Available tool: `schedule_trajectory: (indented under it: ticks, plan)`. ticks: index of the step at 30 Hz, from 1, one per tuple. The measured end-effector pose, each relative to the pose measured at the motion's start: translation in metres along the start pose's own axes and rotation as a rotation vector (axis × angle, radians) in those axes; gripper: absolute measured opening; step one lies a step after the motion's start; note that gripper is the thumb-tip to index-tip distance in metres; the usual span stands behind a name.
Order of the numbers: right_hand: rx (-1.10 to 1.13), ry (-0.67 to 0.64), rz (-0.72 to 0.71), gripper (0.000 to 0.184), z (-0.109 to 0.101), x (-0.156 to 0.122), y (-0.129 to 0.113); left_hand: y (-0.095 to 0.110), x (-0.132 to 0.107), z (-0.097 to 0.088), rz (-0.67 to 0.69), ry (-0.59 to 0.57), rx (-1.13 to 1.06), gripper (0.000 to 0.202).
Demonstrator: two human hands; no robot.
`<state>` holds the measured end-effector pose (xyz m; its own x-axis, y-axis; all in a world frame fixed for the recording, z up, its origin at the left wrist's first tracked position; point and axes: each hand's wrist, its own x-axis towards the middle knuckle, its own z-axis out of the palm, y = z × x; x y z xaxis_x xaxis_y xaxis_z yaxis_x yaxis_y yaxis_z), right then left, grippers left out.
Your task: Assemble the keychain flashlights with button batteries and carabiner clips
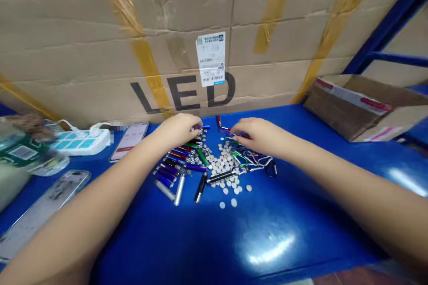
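On the blue table (274,213) lies a row of small coloured keychain torches (182,164), a heap of white button cells (225,167) and a tangle of coloured carabiner clips (250,158). My left hand (179,130) rests over the far end of the torches, fingers curled and pinched on a small blue piece that I cannot make out. My right hand (259,136) lies over the carabiners, fingers curled down onto them near a red torch (219,122); what it grips is hidden.
A big cardboard box (100,44) marked LED walls off the back. A smaller open carton (357,104) sits at the right. At the left are a phone (129,140), a white power strip (82,140), a clear phone case (43,207) and a bag (20,156).
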<state>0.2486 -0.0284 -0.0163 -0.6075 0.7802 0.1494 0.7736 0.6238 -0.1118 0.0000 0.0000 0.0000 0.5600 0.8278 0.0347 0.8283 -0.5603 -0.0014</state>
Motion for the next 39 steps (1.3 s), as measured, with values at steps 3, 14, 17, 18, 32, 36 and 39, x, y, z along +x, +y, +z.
schedule_trajectory:
  ticks: [3,14,17,18,32,36,39]
  plan:
    - [-0.032,0.003,0.046,0.024,0.007,0.028,0.007,0.000,0.019,0.010,-0.004,0.010,0.016,0.028]
    - [-0.030,0.047,0.205,0.027,0.038,0.073,0.020,-0.017,0.046,0.033,-0.020,-0.007,-0.066,0.025]
    - [-0.022,0.037,0.200,0.022,0.042,0.073,0.027,-0.019,0.046,0.035,-0.020,-0.002,-0.096,0.025]
    - [-0.020,0.035,0.196,0.019,0.043,0.073,0.029,-0.019,0.046,0.035,-0.020,-0.001,-0.105,0.025]
    - [-0.045,0.071,0.091,0.018,0.040,0.069,0.049,-0.018,0.046,0.037,-0.032,0.032,-0.138,0.023]
    - [-0.040,0.093,0.117,0.022,0.044,0.068,0.052,-0.017,0.047,0.038,-0.047,0.027,-0.136,0.024]
    - [-0.017,0.110,0.116,0.024,0.045,0.069,0.056,-0.017,0.047,0.038,-0.047,0.034,-0.126,0.024]
